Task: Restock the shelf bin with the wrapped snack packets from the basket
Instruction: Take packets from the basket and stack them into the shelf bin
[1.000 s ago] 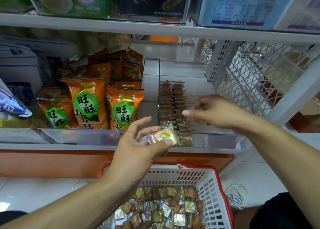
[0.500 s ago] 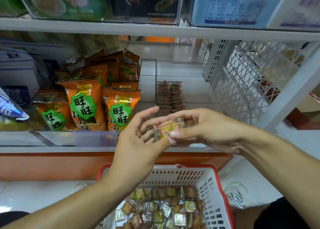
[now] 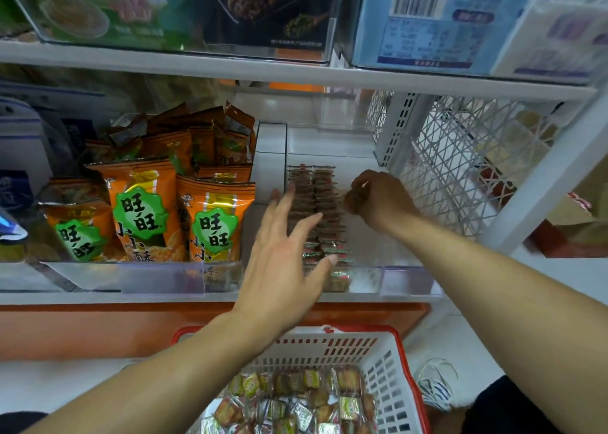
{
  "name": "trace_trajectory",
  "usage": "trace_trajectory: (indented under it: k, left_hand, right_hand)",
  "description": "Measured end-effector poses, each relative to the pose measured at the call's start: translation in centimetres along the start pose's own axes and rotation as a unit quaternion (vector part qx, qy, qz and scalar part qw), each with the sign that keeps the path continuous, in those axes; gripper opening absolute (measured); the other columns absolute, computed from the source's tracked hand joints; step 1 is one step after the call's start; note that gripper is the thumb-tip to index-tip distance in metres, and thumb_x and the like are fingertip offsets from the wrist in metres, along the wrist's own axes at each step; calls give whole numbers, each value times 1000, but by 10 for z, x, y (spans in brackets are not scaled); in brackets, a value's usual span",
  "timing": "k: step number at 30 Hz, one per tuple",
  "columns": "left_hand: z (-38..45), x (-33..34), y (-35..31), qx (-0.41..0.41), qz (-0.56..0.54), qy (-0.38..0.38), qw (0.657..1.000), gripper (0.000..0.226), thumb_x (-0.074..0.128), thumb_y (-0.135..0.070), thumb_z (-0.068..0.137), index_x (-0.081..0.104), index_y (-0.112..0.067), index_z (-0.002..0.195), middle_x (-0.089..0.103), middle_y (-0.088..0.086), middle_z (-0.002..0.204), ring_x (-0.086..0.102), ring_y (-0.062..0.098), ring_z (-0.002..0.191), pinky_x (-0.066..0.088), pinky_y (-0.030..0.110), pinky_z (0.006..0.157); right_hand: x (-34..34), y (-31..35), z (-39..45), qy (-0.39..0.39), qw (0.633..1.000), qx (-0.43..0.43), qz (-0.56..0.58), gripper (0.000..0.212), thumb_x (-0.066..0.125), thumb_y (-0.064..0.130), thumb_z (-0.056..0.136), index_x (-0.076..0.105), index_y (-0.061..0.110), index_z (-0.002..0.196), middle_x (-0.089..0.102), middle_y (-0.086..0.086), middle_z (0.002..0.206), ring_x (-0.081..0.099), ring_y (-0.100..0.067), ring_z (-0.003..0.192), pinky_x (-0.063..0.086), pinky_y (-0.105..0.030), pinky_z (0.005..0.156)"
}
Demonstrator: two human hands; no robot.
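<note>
Head view — left hand (image 3: 279,262) splayed flat; right hand (image 3: 378,200) pinches a crinkly packet (image 3: 353,198).

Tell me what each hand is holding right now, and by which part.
The left hand holds nothing, its fingers spread in front of the shelf bin. The right hand pinches a wrapped snack packet at its fingertips; which part of it cannot be told through the blur.

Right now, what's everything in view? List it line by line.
Shelf bin: one, clear, middle shelf.
Wrapped snack packets: two rows, brownish, inside bin.
Basket: one, white with red rim, below, holding loose packets.
Orange snack bags: several, left of bin.
Boxes: several, top shelf.
Mesh panel: white, right.
Left hand: fingers spread before bin.
Right hand: deep in bin, pinching something blurred.
</note>
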State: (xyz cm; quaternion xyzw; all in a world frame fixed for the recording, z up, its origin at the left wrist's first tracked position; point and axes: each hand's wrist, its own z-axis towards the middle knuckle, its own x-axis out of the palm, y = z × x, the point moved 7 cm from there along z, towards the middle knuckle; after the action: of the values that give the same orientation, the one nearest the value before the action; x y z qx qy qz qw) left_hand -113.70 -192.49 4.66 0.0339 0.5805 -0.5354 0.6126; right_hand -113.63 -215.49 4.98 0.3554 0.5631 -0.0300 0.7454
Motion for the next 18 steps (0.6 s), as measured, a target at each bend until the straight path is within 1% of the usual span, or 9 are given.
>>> trace_trajectory:
  k: [2, 4, 6, 7, 9, 11, 12, 15, 18]
  left_hand:
    - [4, 5, 2, -24, -28, 0, 999, 69, 62, -54, 92, 31, -42, 152, -10, -24, 164, -2, 10, 155, 12, 35, 119]
    - [8, 7, 2, -31, -33, 0, 999, 75, 64, -54, 91, 23, -45, 153, -14, -30, 160, 9, 17, 156, 25, 35, 114]
    - [11, 9, 2, -33, -32, 8, 999, 77, 63, -55, 92, 18, -45, 154, -13, -32, 158, 16, 20, 155, 34, 38, 114]
    - [11, 9, 2, -35, -32, 11, 999, 77, 63, -55, 92, 18, -45, 154, -11, -33, 157, 18, 21, 155, 36, 40, 114]
    - [11, 9, 3, -31, -32, 13, 999, 76, 63, -54, 92, 18, -45, 153, -9, -35, 155, 17, 21, 155, 35, 41, 115]
    - [10, 8, 3, -22, -36, 12, 999, 75, 63, -53, 93, 19, -44, 153, -10, -36, 154, 14, 18, 155, 33, 40, 116]
    - [10, 8, 3, -19, -37, 13, 999, 75, 63, -53, 93, 20, -44, 153, -11, -36, 154, 14, 17, 154, 33, 40, 117]
    - [10, 8, 2, -18, -31, 14, 999, 75, 61, -55, 93, 20, -42, 154, -13, -32, 157, 23, 19, 152, 39, 39, 113]
    - [10, 7, 3, -17, -24, 8, 1000, 76, 62, -56, 92, 19, -40, 154, -15, -26, 162, 37, 22, 147, 46, 39, 106]
  right_hand:
    - [16, -11, 24, -3, 999, -5, -34, 28, 78, 23, 84, 65, 16, 108, 63, -7, 103, 63, -24, 93, 46, -27, 77]
    - [26, -19, 45, -10, 999, -3, -30, 27, 78, 17, 84, 67, 11, 108, 68, -14, 106, 65, -29, 101, 52, -34, 86]
    - [33, -24, 62, -11, 1000, 21, -14, 30, 75, 14, 85, 69, 6, 113, 70, -17, 114, 64, -31, 110, 53, -39, 94]
    - [37, -26, 68, -3, 999, 35, -4, 32, 72, 14, 87, 68, 5, 118, 68, -16, 120, 63, -31, 115, 52, -39, 97]
    - [43, -31, 78, 5, 997, 63, 31, 38, 67, 16, 91, 63, 8, 128, 65, -13, 128, 59, -30, 120, 47, -30, 93]
    - [44, -35, 81, -20, 994, 86, 62, 44, 67, 19, 90, 57, 10, 132, 62, -13, 128, 59, -29, 115, 39, -24, 84]
    - [42, -37, 81, -47, 991, 94, 79, 48, 72, 18, 87, 54, 10, 131, 61, -13, 127, 59, -29, 109, 39, -25, 82]
    - [41, -46, 74, -103, 966, 164, 173, 57, 78, 11, 79, 49, 10, 128, 56, -14, 126, 59, -29, 106, 53, -39, 90]
    - [50, -44, 75, -70, 957, 188, 208, 53, 75, 15, 83, 49, 13, 128, 62, -9, 116, 61, -25, 102, 54, -37, 91]
